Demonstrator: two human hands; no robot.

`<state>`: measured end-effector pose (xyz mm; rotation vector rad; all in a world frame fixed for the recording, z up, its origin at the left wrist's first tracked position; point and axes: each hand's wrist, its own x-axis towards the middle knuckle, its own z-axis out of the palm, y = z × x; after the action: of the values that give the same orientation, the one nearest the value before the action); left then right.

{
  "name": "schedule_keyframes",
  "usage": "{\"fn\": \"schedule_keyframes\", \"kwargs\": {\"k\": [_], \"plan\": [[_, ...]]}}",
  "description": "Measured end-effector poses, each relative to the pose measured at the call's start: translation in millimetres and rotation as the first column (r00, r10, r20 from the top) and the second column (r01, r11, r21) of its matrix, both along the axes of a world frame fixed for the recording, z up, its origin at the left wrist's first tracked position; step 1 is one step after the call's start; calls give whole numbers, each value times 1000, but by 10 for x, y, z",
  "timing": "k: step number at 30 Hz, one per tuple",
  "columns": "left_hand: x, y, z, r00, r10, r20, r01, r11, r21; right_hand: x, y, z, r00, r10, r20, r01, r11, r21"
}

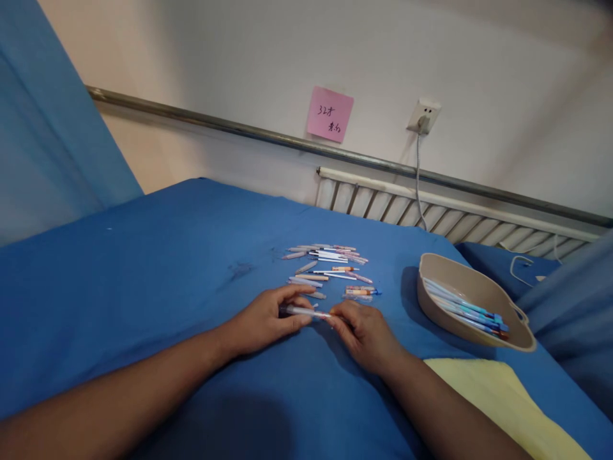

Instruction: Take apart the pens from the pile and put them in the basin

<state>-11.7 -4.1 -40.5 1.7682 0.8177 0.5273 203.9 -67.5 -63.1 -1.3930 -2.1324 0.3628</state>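
Between my two hands lies a slim, partly clear pen point(306, 312), held level just above the blue cloth. My left hand point(271, 317) pinches its left end between thumb and fingers. At the other end, the fingertips of my right hand point(361, 332) close on the pen's tip, where a bit of red shows. Just beyond my hands, loose pen parts are spread in rows: white refills point(330, 255), grey and pinkish barrels, and a pale blue barrel point(305, 282). Short clear pieces with orange labels point(358, 291) lie near my right hand.
To the right, a beige basket point(428, 300) holds several pens with blue ends point(469, 310). A yellow cloth point(498, 390) lies beside my right forearm. Behind the cloth-covered surface point(143, 275) are a radiator point(373, 201), a metal rail point(239, 131), a pink note point(330, 115) and a socket point(424, 116) with a plugged cord.
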Motion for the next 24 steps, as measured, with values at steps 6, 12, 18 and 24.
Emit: {"fn": "schedule_keyframes", "kwargs": {"k": [6, 12, 18, 24], "plan": [[15, 53, 3, 994, 85, -69, -90, 993, -77, 33, 20, -48, 999, -41, -22, 42, 997, 66], [23, 45, -31, 984, 123, 129, -107, 987, -123, 47, 39, -59, 999, -38, -33, 41, 996, 74], [13, 51, -48, 995, 75, 72, -67, 991, -117, 46, 37, -52, 999, -27, -44, 30, 997, 67], [19, 46, -45, 996, 80, 46, -70, 980, -189, 42, 39, -45, 998, -26, -66, 31, 996, 78]]}}
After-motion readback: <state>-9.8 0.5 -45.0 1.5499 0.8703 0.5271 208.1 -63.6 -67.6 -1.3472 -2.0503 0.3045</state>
